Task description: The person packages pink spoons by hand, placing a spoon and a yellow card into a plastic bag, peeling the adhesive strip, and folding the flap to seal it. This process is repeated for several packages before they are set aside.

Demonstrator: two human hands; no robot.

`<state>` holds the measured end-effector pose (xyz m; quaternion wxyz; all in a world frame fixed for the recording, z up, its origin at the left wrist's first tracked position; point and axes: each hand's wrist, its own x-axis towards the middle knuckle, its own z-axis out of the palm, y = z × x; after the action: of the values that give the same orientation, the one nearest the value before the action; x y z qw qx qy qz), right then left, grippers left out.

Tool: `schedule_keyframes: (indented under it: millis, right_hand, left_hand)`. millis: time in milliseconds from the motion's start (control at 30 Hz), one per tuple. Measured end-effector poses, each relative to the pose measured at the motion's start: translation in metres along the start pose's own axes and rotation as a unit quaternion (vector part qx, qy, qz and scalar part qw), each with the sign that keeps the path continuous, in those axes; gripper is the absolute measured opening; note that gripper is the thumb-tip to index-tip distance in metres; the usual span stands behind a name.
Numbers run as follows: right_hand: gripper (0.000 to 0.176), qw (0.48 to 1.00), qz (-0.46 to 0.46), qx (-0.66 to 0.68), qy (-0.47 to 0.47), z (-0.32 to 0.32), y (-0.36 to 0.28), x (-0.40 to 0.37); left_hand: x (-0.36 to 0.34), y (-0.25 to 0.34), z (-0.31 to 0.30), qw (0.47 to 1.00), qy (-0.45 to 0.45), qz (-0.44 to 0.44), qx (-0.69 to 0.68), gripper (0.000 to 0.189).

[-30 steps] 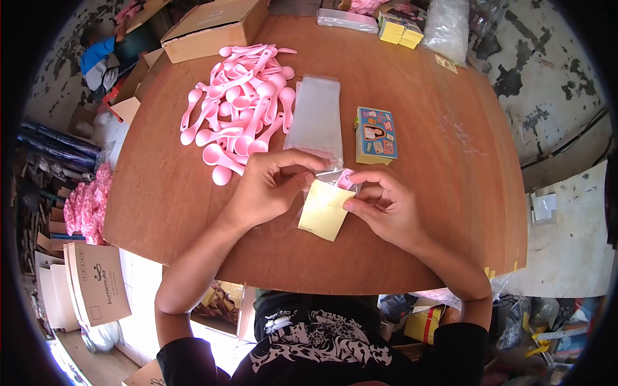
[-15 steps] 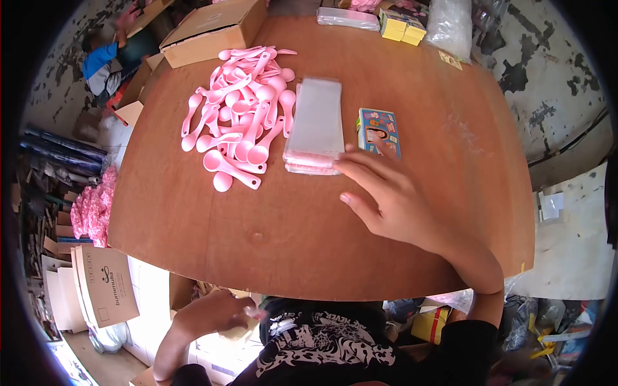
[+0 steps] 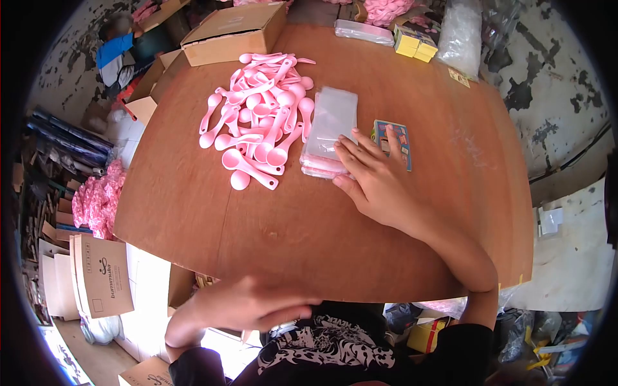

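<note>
The right hand [image 3: 373, 180] lies spread on the stack of clear bags [image 3: 329, 132] (pink spoons [image 3: 261, 116] heaped just beside); the left hand [image 3: 248, 305] hovers, empty, at the table [image 3: 290, 231] edge.

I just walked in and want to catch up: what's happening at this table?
A person works at a wooden table. Their right hand lies flat, fingers spread, on the near end of a stack of clear bags, beside a small printed box. Their left hand is low at the table's near edge, open, nothing visible in it. A pile of pink spoons lies beside the stack.
</note>
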<state>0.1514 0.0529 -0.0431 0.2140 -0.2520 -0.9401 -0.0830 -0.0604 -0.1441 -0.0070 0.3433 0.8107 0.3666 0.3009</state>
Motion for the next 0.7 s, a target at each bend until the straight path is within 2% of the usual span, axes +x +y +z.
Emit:
schedule_keyframes:
  millis: [33,100,133,167,200,233,267,300,333,367,400,433,467,500,567,633,700]
  right_hand:
    - [0.043,0.999,0.0,0.04,0.001,-0.009,-0.001,0.0]
    - [0.039,0.997,-0.002,0.078,0.0,-0.024,-0.004,-0.003]
    - [0.036,0.989,-0.002,0.148,-0.006,-0.03,-0.007,-0.006]
    - [0.034,0.976,-0.002,0.217,-0.012,-0.038,-0.011,-0.009]
    - [0.034,0.962,-0.004,0.274,0.001,-0.048,-0.016,-0.01]
    - [0.034,0.962,-0.007,0.272,0.001,-0.053,-0.015,-0.014]
    - [0.033,0.95,-0.002,0.313,0.001,-0.058,-0.012,-0.02]
    - [0.033,0.936,0.003,0.352,0.003,-0.061,-0.01,-0.024]
    - [0.031,0.929,0.041,0.363,0.056,-0.061,-0.011,-0.026]
    - [0.031,0.93,0.043,0.359,0.058,-0.064,-0.008,-0.027]
    - [0.031,0.915,0.137,0.375,0.06,-0.067,-0.003,-0.027]
    - [0.031,0.89,0.231,0.387,0.062,-0.07,0.003,-0.027]
    - [0.03,0.942,0.153,0.285,0.094,-0.065,0.017,-0.025]
    - [0.03,0.941,0.158,0.284,0.096,-0.063,0.029,-0.027]
    - [0.029,0.983,0.12,0.14,-0.015,-0.057,0.047,-0.034]
    - [0.027,0.986,0.1,0.134,0.008,-0.049,0.052,-0.037]
    - [0.025,0.973,0.161,0.164,-0.002,-0.045,0.053,-0.039]
  left_hand:
    - [0.015,-0.009,-0.007,0.992,0.06,0.048,0.102,0.018]
    - [0.049,-0.013,-0.023,0.944,0.134,0.021,0.3,0.023]
    - [0.068,-0.018,-0.029,0.902,0.178,0.022,0.394,0.024]
    - [0.083,-0.023,-0.034,0.901,0.183,0.02,0.393,0.024]
    - [0.096,-0.028,-0.039,0.883,0.193,0.07,0.422,0.024]
    - [0.105,-0.033,-0.043,0.862,0.201,0.121,0.45,0.024]
    - [0.109,-0.043,-0.044,0.86,0.203,0.122,0.451,0.024]
    - [0.113,-0.052,-0.045,0.947,0.126,0.091,0.28,0.025]
    - [0.115,-0.058,-0.045,0.993,0.04,0.057,0.097,0.025]
    - [0.113,-0.061,-0.043,0.993,0.038,0.061,0.096,0.025]
    - [0.111,-0.058,-0.039,0.999,0.032,0.002,-0.041,0.024]
    - [0.108,-0.058,-0.036,0.982,0.022,-0.059,-0.177,0.024]
    - [0.106,-0.063,-0.035,0.98,0.021,-0.037,-0.194,0.024]
    - [0.105,-0.062,-0.034,0.98,0.016,-0.037,-0.195,0.024]
    - [0.105,-0.059,-0.034,0.92,0.037,-0.111,-0.374,0.027]
    - [0.106,-0.064,-0.032,0.922,0.05,-0.126,-0.364,0.03]
    - [0.107,-0.069,-0.03,0.918,0.095,-0.141,-0.357,0.031]
